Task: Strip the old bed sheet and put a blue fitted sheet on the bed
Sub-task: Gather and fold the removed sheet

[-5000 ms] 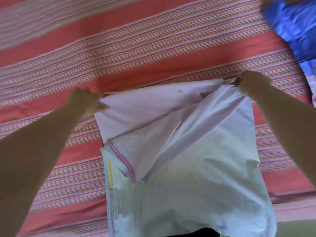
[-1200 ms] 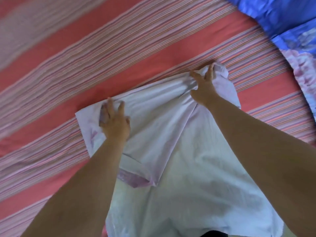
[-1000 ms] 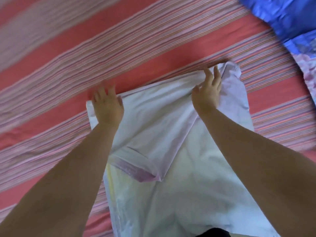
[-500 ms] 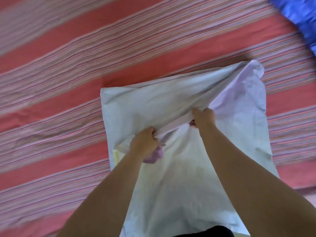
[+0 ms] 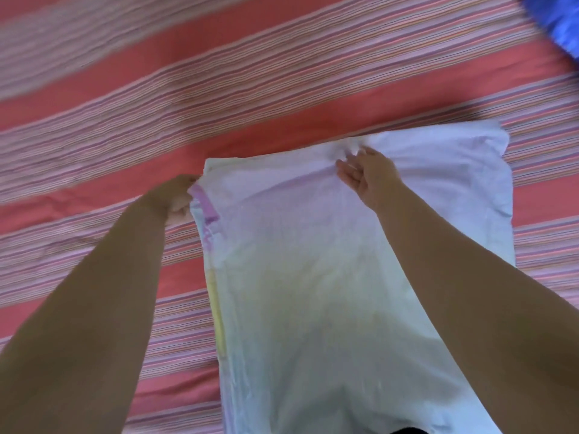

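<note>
A pale white-lilac folded cloth lies on the bed's red-and-pink striped sheet. The cloth has a pink and yellow edge along its left side. My left hand grips the cloth's far left corner at the pink trim. My right hand rests flat on the cloth near its far edge, fingers spread. A bit of blue fabric shows at the top right corner, blurred.
The striped sheet covers the bed all around the cloth. A dark patch shows at the bottom edge below the cloth.
Half a second ago both hands gripped a fold in the middle of the cloth. That fold now lies spread toward the far edge; the left hand has moved to the left corner, the right one lies flat.
</note>
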